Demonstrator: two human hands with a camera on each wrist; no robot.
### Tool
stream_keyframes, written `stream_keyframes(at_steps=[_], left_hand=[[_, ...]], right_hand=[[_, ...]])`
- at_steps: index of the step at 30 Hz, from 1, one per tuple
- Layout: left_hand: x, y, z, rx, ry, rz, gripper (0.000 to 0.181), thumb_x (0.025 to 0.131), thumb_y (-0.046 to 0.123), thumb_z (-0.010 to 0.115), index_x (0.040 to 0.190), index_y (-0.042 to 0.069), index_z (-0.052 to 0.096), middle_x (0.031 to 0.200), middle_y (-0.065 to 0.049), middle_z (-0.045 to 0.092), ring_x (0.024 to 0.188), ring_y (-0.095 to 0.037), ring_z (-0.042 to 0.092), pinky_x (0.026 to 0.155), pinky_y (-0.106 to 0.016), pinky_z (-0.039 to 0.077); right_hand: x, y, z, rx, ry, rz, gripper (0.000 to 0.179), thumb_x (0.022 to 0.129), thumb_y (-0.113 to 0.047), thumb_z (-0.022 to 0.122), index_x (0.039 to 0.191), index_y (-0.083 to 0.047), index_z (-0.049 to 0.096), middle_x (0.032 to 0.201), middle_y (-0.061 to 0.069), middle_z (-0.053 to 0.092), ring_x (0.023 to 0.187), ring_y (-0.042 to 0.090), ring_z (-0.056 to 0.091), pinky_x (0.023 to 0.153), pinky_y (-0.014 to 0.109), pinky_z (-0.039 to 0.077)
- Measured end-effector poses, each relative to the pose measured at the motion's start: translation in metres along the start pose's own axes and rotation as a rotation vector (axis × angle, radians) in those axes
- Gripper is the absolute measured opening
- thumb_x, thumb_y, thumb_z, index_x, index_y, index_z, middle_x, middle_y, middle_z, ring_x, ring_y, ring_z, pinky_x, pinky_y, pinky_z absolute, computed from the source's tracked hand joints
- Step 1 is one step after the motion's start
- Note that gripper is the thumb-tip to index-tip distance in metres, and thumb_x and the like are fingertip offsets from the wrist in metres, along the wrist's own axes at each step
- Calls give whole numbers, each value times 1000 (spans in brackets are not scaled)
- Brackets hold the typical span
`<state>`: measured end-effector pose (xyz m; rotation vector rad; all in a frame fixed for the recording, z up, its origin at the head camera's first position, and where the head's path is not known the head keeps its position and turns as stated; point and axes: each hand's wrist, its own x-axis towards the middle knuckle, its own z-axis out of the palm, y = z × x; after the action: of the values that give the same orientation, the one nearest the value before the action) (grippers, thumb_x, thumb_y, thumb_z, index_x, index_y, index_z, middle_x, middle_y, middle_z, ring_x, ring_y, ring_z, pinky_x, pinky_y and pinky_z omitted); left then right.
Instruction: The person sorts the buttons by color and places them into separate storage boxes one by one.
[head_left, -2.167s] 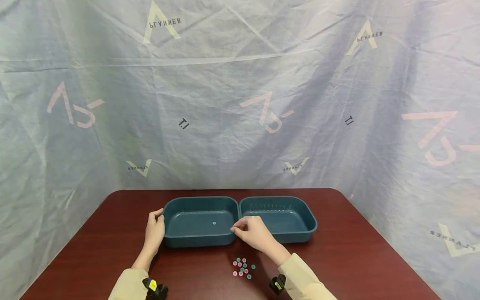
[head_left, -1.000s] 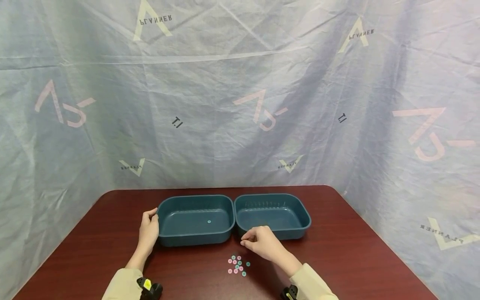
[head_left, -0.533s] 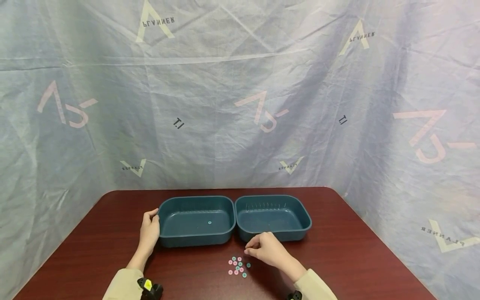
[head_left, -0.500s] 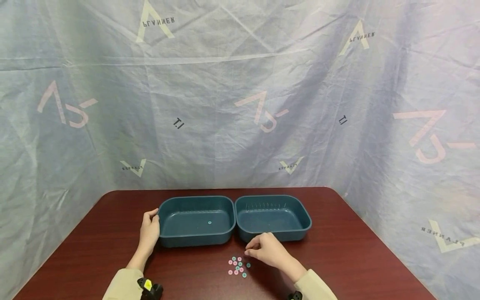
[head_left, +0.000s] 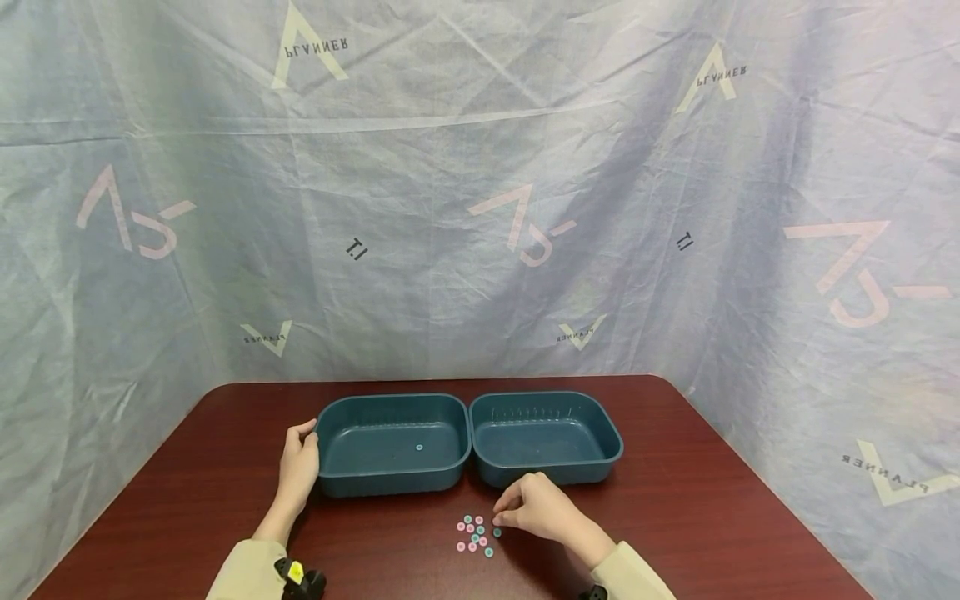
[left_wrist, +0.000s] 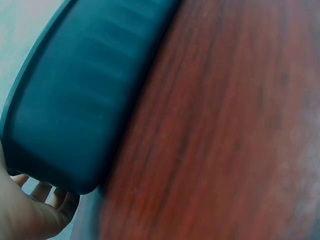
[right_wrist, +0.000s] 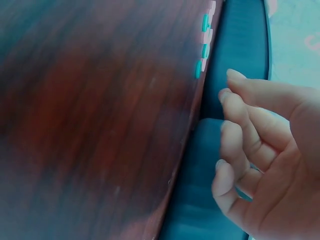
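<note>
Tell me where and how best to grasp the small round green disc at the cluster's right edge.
Pinch the small round green disc by its rim, probably best from above and the right: it lies flat, no other disc lies to its right, and the right grip is close.

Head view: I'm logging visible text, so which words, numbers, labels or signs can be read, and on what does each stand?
"PLANNER": repeated, flipped, on the fabric backdrop, across yellow chevrons.
"T.I": black, slanted, twice on the backdrop; letter order uncertain.
Pink marks on the backdrop: digit-like, not certainly readable.
Yellow label on the left wrist's black device: too small to read.
Pink and green discs, both trays: no readable text.
</note>
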<state>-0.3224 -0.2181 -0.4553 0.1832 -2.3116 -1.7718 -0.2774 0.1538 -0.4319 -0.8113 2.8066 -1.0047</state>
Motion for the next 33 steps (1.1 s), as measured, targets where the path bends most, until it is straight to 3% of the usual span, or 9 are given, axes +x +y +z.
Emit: stream_keyframes(at_steps=[20,33], left_hand=[[0,-2,0,-10,10,9,48,103,24,18,145,1,21,150,-26,19,135,-41,24,103,-54,27],[0,-1,1,-7,18,12,47,103,23,18,144,1,22,150,-25,20,134,-40,26,102,-53,27]], right_hand=[[-2,-1,4,4,-102,22,8,71,-10,79,77,-13,76,58,-10,65,52,-3,49,50,17,42],[-1,-3,3,-7,-98,32,10,70,-9,80,67,-14,72,57,-10,63,52,-3,48,50,17,42]])
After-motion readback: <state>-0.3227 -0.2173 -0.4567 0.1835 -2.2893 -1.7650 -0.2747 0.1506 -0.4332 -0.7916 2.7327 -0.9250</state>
